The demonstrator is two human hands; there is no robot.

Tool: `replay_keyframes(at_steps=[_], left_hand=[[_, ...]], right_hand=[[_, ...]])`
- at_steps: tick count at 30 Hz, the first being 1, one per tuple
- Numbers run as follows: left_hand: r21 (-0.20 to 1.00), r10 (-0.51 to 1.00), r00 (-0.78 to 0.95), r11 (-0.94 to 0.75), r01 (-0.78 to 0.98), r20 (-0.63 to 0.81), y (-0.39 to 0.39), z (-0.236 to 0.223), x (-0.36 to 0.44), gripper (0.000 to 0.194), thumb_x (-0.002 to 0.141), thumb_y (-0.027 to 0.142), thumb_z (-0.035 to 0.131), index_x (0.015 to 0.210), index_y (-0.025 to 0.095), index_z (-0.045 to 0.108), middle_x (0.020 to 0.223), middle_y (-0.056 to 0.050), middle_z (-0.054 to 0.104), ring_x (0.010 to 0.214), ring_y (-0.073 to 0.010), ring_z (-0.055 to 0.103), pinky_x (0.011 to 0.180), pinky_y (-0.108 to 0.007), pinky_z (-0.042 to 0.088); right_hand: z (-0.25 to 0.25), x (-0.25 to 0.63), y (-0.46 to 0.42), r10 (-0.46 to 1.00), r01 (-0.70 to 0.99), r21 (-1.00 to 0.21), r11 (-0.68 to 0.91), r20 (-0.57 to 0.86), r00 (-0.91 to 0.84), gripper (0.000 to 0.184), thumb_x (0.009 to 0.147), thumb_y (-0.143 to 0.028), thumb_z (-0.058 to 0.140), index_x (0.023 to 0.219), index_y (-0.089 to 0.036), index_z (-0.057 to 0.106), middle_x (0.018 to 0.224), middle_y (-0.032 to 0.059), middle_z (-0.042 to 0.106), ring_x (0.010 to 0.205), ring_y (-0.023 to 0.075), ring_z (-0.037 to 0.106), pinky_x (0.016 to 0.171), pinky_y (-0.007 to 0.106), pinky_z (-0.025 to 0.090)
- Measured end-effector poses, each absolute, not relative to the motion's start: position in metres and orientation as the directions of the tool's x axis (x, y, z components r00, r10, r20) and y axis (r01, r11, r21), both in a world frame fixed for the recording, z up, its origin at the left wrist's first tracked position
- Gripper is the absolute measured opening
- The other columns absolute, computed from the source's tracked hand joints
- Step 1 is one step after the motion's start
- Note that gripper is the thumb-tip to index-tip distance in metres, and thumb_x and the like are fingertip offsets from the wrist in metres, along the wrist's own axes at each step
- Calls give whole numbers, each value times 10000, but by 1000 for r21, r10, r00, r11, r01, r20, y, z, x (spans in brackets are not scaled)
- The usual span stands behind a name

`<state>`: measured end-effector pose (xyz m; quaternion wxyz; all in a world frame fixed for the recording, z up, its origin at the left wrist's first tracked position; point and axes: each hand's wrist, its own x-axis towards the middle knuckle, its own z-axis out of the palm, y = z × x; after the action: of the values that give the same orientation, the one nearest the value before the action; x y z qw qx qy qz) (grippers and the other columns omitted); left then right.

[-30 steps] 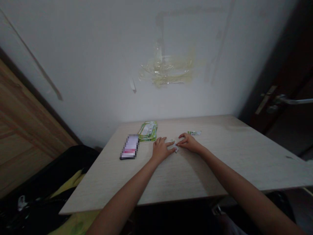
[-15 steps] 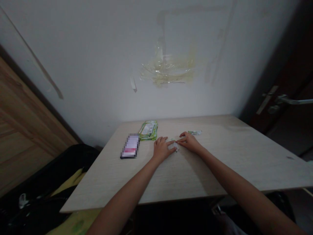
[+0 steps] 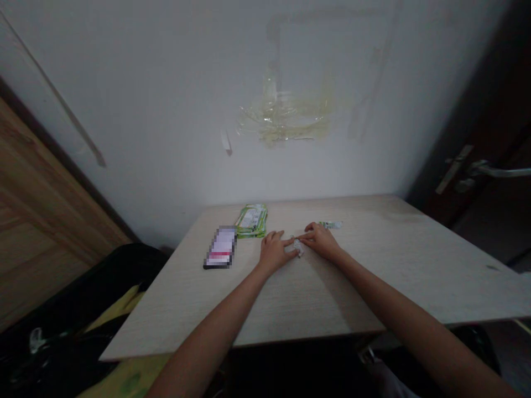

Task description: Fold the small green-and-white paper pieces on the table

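Note:
A small white-and-grey folded packet (image 3: 298, 247) lies flat on the table between my two hands, its upper part partly hidden by fingertips. My left hand (image 3: 274, 249) holds it down from the left, index finger at its upper edge and thumb at its lower part; the other fingers rest spread on the tabletop. From the right, the fingertips of my right hand (image 3: 323, 241) press on the packet's top edge. Just beyond the right hand sits a narrow green-and-white strip of packaging (image 3: 332, 225), partly covered by that hand.
A stack of green-and-white packets (image 3: 251, 220) lies at the back left of the pale wooden table (image 3: 290, 309). Beside it is a phone (image 3: 220, 247) with a blurred screen. The wall (image 3: 166, 110) closes off the back; a dark door with a metal handle (image 3: 504, 172) stands right.
Both hands stay in nearly the same place, with only slight finger movement. The green bit seen at the packet's top edge before now barely shows.

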<state>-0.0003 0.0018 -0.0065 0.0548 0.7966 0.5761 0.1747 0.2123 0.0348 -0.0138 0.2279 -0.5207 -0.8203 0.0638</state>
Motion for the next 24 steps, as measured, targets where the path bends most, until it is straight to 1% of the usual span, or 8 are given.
replay_keyframes(at_steps=[4, 8, 11, 13, 15, 17, 20, 24], left_hand=[[277, 934, 270, -330, 902, 232, 1, -8, 0, 523, 825, 666, 589, 1281, 417, 642, 1466, -28, 511, 1375, -305, 371, 1149, -476, 275], [303, 933, 246, -323, 897, 264, 0, -7, 0, 559, 806, 645, 635, 1301, 386, 633, 1420, -55, 544, 1352, -283, 401, 1142, -444, 301], [314, 932, 236, -319, 894, 274, -1, -6, 1, 498, 801, 628, 653, 1246, 406, 670, 1390, -59, 556, 1322, -281, 432, 1118, -439, 332], [309, 929, 231, -318, 896, 288, -1, -6, 1, 443, 827, 624, 623, 1212, 415, 692, 1383, -57, 557, 1316, -281, 435, 1118, -442, 331], [303, 929, 223, -313, 900, 295, -2, -6, 2, 441, 850, 634, 582, 1213, 410, 694, 1387, -56, 554, 1320, -284, 428, 1124, -444, 325], [293, 930, 224, -309, 905, 290, -2, -6, 3, 455, 868, 636, 552, 1243, 410, 675, 1400, -53, 546, 1324, -289, 419, 1130, -449, 321], [272, 935, 232, -304, 913, 267, -2, -5, 2, 425, 904, 592, 524, 1273, 421, 650, 1434, -43, 522, 1335, -294, 407, 1139, -457, 313], [229, 938, 268, -316, 920, 218, -3, -4, -2, 398, 967, 527, 432, 1333, 471, 578, 1494, -14, 467, 1390, -309, 356, 1156, -486, 283]], right_hand=[[-14, 211, 33, 885, 824, -352, 445, 312, -344, 239, 934, -425, 592, 1070, -339, 768, 1184, 82, 587, 1091, 230, 548, 953, 365, 413], [-17, 212, 34, 879, 807, -379, 454, 338, -336, 218, 921, -410, 618, 1048, -331, 776, 1155, 80, 599, 1078, 229, 551, 940, 364, 416], [-19, 213, 35, 866, 786, -390, 479, 358, -350, 204, 912, -384, 635, 1038, -314, 780, 1144, 83, 607, 1076, 229, 549, 945, 371, 413], [-21, 214, 37, 859, 773, -401, 492, 367, -356, 199, 907, -373, 643, 1035, -308, 781, 1136, 84, 610, 1073, 228, 549, 946, 376, 412], [-23, 215, 38, 854, 761, -413, 500, 378, -356, 197, 902, -377, 649, 1023, -302, 784, 1120, 85, 615, 1059, 224, 554, 942, 378, 413], [-25, 216, 38, 846, 746, -423, 514, 391, -362, 197, 897, -387, 652, 1005, -296, 790, 1098, 84, 623, 1040, 219, 561, 937, 376, 416], [-26, 216, 39, 827, 715, -434, 548, 412, -383, 200, 890, -393, 657, 974, -280, 799, 1062, 80, 635, 1015, 217, 566, 926, 363, 426], [-24, 216, 37, 808, 704, -418, 574, 430, -403, 206, 894, -399, 649, 968, -281, 801, 1048, 83, 639, 1001, 217, 564, 925, 356, 430]])
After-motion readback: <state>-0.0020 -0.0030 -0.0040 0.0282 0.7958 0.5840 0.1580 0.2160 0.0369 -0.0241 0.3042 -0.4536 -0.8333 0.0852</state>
